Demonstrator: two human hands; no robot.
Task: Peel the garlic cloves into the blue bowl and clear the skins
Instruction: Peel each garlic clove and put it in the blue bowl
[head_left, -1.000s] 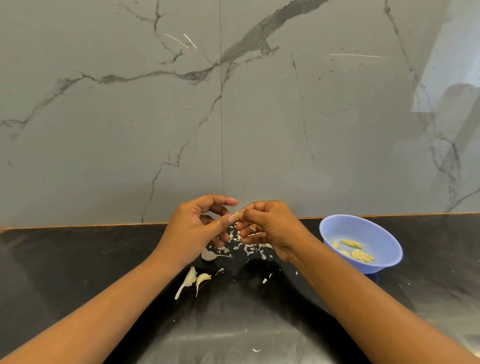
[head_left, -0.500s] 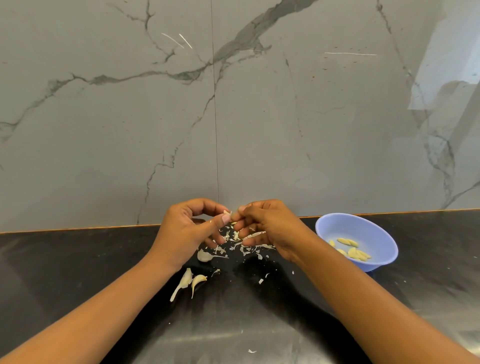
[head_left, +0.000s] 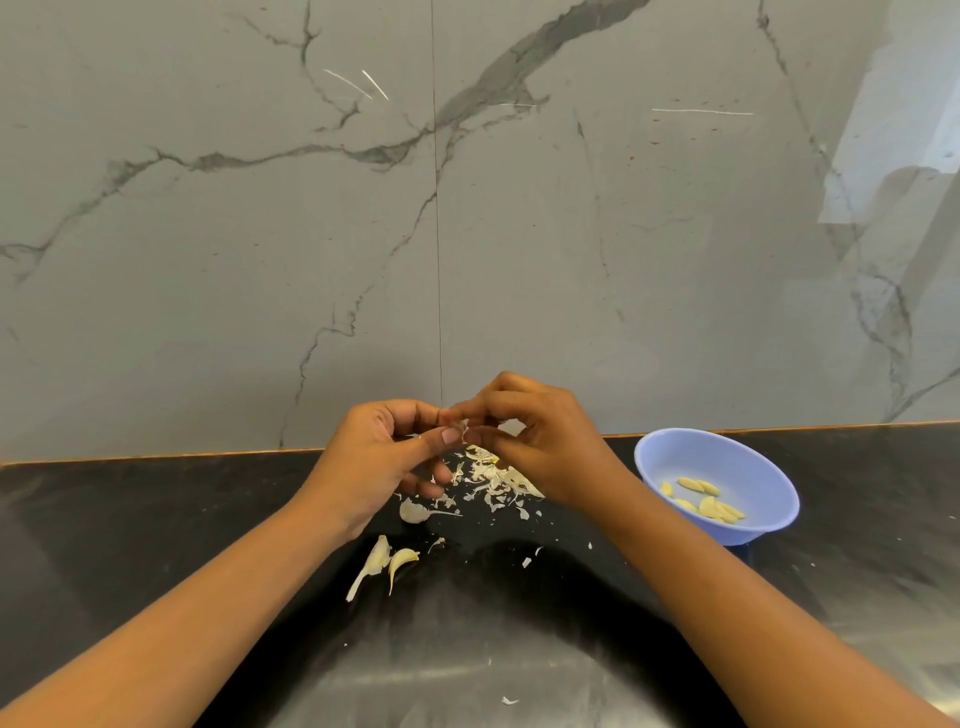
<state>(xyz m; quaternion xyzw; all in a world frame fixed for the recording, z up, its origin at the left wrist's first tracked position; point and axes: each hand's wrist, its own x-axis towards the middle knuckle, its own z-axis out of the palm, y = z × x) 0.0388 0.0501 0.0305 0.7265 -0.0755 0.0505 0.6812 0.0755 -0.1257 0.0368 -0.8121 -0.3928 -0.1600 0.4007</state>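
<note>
My left hand (head_left: 371, 462) and my right hand (head_left: 540, 441) meet above the black counter and together pinch a small garlic clove (head_left: 464, 429) with a curl of skin on it; most of the clove is hidden by my fingertips. Under the hands lies a heap of white garlic skins (head_left: 493, 478). Two unpeeled cloves (head_left: 387, 561) lie in front of my left wrist, and a third pale piece (head_left: 414, 511) lies just below my left fingers. The blue bowl (head_left: 737, 457) stands to the right with several peeled yellow cloves (head_left: 706, 501) inside.
The black counter (head_left: 156, 519) runs the full width, with a grey marble wall (head_left: 311, 234) right behind it. Small skin flecks (head_left: 509, 700) are scattered toward the front edge.
My right hand has lifted a little and its fingers have shifted on the clove. More of the skin heap shows beneath the hands. The bowl and loose cloves have not moved.
</note>
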